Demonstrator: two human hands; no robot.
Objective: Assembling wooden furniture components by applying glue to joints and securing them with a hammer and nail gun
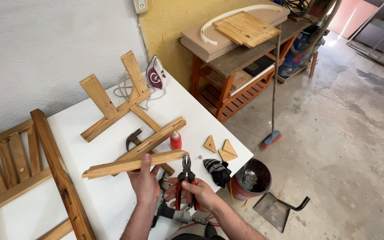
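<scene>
My left hand (144,181) grips a long wooden slat (132,164) and holds it level above the white table (107,200). My right hand (198,194) is closed on the red and black handles of a pair of pliers (186,175). The plier jaws point up and touch the right end of the slat. A power drill (174,214) lies on the table under my hands.
On the table lie a wooden cross frame (121,104), a hammer (135,140), a small red bottle (175,141), wooden triangles (221,149), a dark glove (218,170) and a clothes iron (155,73). A slatted chair part (27,173) lies at left. A red bucket (250,180), dustpan and broom stand on the floor.
</scene>
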